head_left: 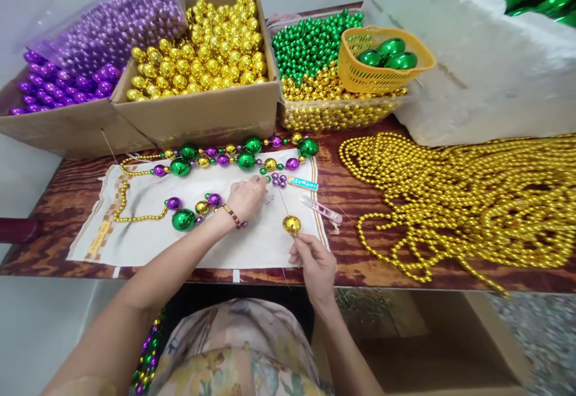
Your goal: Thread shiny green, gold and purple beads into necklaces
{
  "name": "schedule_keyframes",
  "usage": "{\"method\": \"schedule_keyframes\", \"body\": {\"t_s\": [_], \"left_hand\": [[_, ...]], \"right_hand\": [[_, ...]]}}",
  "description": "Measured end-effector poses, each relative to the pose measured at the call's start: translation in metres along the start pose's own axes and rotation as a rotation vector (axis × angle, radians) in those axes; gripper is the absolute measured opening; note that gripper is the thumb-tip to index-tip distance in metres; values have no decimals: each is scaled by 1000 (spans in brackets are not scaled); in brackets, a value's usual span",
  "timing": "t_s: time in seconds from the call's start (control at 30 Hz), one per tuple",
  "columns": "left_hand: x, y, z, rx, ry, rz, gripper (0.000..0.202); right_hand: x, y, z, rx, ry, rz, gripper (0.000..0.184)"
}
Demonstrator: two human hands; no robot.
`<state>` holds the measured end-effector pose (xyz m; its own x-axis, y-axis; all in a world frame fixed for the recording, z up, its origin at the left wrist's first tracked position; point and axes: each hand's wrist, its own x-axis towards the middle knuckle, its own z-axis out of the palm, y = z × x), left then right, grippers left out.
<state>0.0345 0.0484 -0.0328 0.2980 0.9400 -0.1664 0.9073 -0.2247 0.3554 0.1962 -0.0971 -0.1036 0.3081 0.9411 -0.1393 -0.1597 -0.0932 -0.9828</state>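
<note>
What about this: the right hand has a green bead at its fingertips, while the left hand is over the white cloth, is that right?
Not quite: the bead at the fingertips of the right hand is a gold bead, not green, as the head view shows. The left hand is indeed over the white cloth.

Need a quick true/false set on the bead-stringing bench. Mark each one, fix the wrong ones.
1. The right hand has its fingertips at a gold bead. True.
2. The yellow basket holds purple beads. False: it holds large green beads.
3. A beaded bracelet circles the left wrist. True.
4. The heap of gold bead strands lies on the white cloth. False: it lies on the wooden table, to the right of the cloth.
5. The left hand is over the cloth, near a small cluster of purple beads. True.
</note>
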Motion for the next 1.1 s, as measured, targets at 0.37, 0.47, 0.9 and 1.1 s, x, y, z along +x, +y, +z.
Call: {"method": "schedule_keyframes", "body": {"t_s": [0.37,0.47,0.9,1.1], "left_hand": [[-22,-11,-29,-1769,-112,-194,19],[-25,-9,-28,-1831,-115,-177,17],[-29,-13,-24,-1805,-77,-114,25],[-32,-8,-18,-1614,96,-44,46]], "right_hand": [[-7,-20,-6,-42,-198,-114,12],[-9,-24,-4,-48,-181,-135,12],[-9,-27,3,-98,-157,-109,13],[-8,-27,8,-154,-156,-32,22]]}}
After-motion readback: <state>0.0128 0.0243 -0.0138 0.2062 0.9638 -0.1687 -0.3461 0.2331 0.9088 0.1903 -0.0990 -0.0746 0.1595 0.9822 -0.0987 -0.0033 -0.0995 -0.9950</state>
